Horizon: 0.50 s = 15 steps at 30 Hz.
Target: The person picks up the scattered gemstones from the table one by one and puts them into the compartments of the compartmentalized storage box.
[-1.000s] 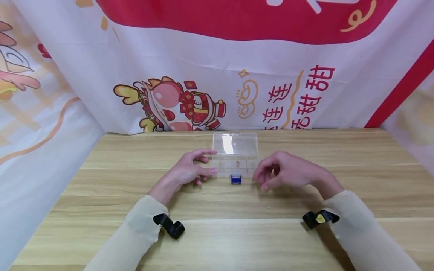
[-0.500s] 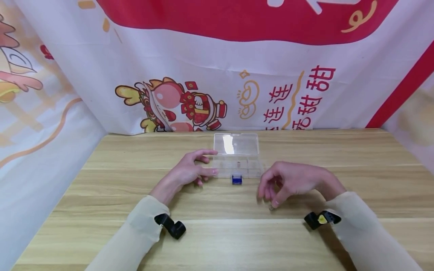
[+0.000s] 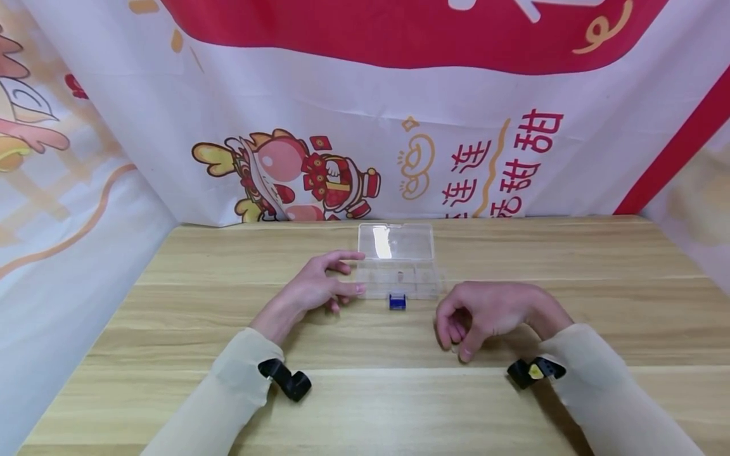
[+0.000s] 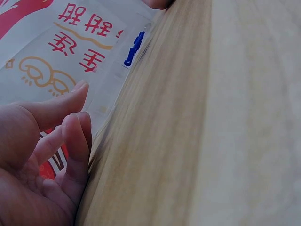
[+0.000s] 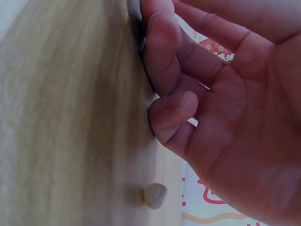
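A clear plastic compartment box stands at the table's far side, its transparent lid raised and its blue latch facing front. At the box's left end my left hand rests with forefinger and thumb extended, tips at its edge. My right hand is down on the tabletop, right of and in front of the box. Its thumb and forefinger pinch a tiny pale piece, mostly hidden by the fingertips. In the right wrist view, a small rounded bead lies on the wood beside the curled fingers.
The wooden table runs back to a printed cloth hanging directly behind the box. A black wrist camera sits on the left sleeve, another camera on the right sleeve. One speck-like item shows inside the box.
My right hand has moved from the box's right front corner toward the table's front, and its thumb and forefinger have closed around the tiny pale piece. The left hand and box stay put.
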### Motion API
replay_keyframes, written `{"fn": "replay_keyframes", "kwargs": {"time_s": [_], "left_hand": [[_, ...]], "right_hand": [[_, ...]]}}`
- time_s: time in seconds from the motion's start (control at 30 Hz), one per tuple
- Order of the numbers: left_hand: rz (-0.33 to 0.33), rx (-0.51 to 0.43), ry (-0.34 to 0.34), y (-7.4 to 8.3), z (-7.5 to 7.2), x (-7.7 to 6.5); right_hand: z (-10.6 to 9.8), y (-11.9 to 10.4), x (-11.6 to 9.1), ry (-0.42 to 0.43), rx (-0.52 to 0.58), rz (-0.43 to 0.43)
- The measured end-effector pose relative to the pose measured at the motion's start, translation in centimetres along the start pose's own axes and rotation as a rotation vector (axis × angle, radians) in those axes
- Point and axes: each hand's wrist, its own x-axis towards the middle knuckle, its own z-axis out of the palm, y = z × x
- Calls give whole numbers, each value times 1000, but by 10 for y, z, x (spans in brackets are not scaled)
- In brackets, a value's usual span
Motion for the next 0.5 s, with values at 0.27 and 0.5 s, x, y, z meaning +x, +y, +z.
{"fn": "replay_keyframes", "kwargs": {"time_s": [0.27, 0.5], "left_hand": [[1, -1, -3, 0, -1, 0], [1, 8, -2, 1, -1, 0]], "right_hand": [[1, -4, 0, 10, -41, 44], [2, -4, 1, 24, -60, 56]]}}
